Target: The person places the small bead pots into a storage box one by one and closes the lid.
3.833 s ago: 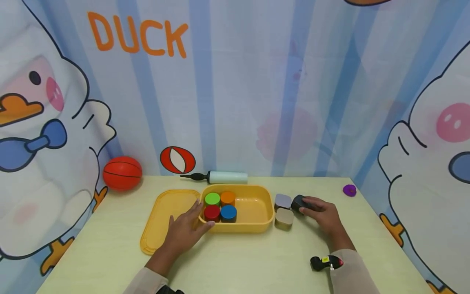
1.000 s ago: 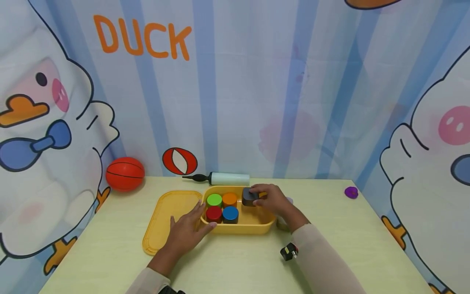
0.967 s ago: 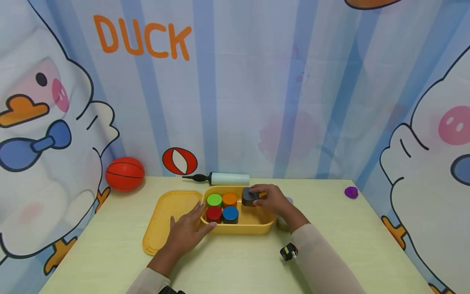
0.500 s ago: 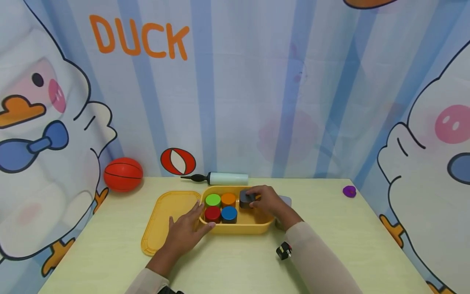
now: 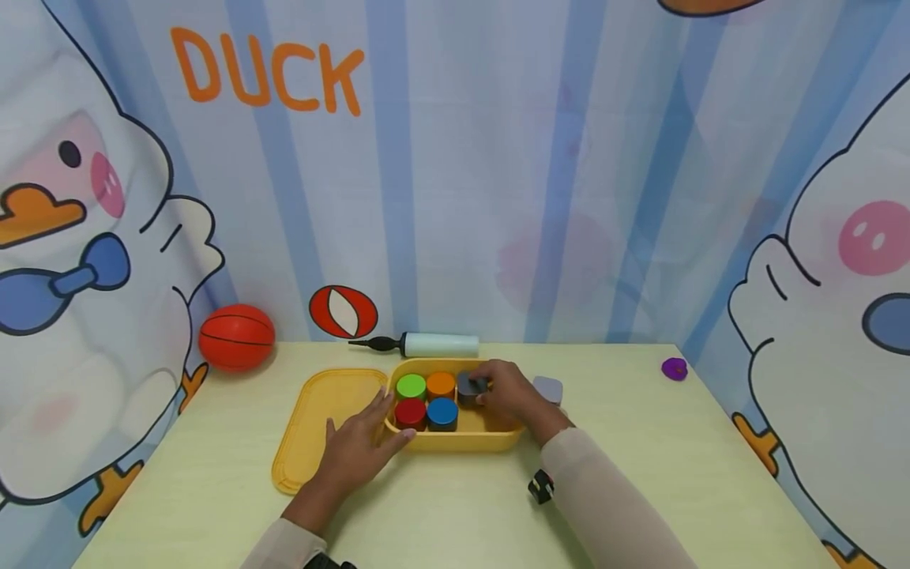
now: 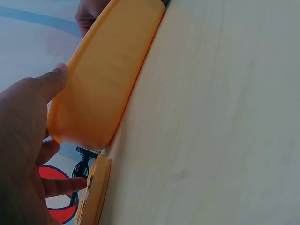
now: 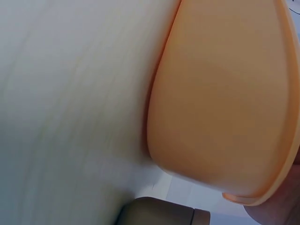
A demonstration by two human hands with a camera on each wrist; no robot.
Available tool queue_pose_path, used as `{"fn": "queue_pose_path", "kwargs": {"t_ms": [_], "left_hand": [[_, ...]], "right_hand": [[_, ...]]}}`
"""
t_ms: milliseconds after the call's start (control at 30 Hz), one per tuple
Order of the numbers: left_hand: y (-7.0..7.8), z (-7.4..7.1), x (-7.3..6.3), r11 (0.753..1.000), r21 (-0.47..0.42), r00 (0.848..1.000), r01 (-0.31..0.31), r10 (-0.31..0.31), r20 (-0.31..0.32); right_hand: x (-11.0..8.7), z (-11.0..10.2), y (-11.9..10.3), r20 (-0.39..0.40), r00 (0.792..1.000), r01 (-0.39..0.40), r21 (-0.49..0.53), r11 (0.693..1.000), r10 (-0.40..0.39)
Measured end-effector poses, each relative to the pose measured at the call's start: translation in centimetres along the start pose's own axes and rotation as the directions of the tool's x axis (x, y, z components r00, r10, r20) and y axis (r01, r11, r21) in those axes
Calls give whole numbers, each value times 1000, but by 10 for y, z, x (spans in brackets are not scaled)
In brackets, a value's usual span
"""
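Note:
A yellow tub (image 5: 448, 444) stands mid-table. In its left half sit small round containers with green (image 5: 411, 386), orange (image 5: 441, 385), red (image 5: 410, 413) and blue tops (image 5: 442, 412). My right hand (image 5: 513, 393) pinches a dark grey, rounded-square container (image 5: 468, 390) inside the tub, just right of the orange one. My left hand (image 5: 358, 444) steadies the tub's left end with spread fingers; in the left wrist view its thumb (image 6: 57, 80) touches the rim. Beyond the tub's right end is a lavender-grey square container (image 5: 547, 390). A tan-topped one (image 7: 157, 213) shows in the right wrist view, mostly hidden by my forearm in the head view.
A flat yellow lid (image 5: 313, 427) lies left of the tub, partly under my left hand. Behind the tub lies a pale hand pump (image 5: 441, 344). A red basketball (image 5: 237, 338) rests at the back left, and a small purple object (image 5: 674, 369) at the back right.
My right hand has carried the dark grey container from the table on the right into the tub, then left and down beside the orange-topped one. The left hand has stayed at the tub's end.

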State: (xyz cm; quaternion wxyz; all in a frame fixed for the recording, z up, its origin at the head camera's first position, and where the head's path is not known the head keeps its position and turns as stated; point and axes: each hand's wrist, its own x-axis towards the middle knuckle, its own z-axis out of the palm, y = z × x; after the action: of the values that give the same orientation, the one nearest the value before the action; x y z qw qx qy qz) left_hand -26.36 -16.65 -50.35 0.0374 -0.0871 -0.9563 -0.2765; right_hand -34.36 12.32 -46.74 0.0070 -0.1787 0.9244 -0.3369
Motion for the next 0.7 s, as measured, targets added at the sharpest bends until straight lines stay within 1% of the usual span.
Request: {"fn": "queue_pose_path", "kwargs": {"t_ms": [233,300,500,700], "left_hand": [[-1,1,1,1000,-3,1000,2,-2,-4],[-1,1,1,1000,0,1000,2,-2,-5],[-1,2,1,1000,-9,1000,0,0,-6],[1,1,0,1000,0,1000,-3,3,-4]], "right_hand": [[2,4,-2,-9,1000,27,-60,998,-27],[2,5,-3,-9,1000,14,-72,997,-15],[3,5,-5,0,999,-44,-64,997,44],[4,3,-5,4,998,-58,-54,997,58]]}}
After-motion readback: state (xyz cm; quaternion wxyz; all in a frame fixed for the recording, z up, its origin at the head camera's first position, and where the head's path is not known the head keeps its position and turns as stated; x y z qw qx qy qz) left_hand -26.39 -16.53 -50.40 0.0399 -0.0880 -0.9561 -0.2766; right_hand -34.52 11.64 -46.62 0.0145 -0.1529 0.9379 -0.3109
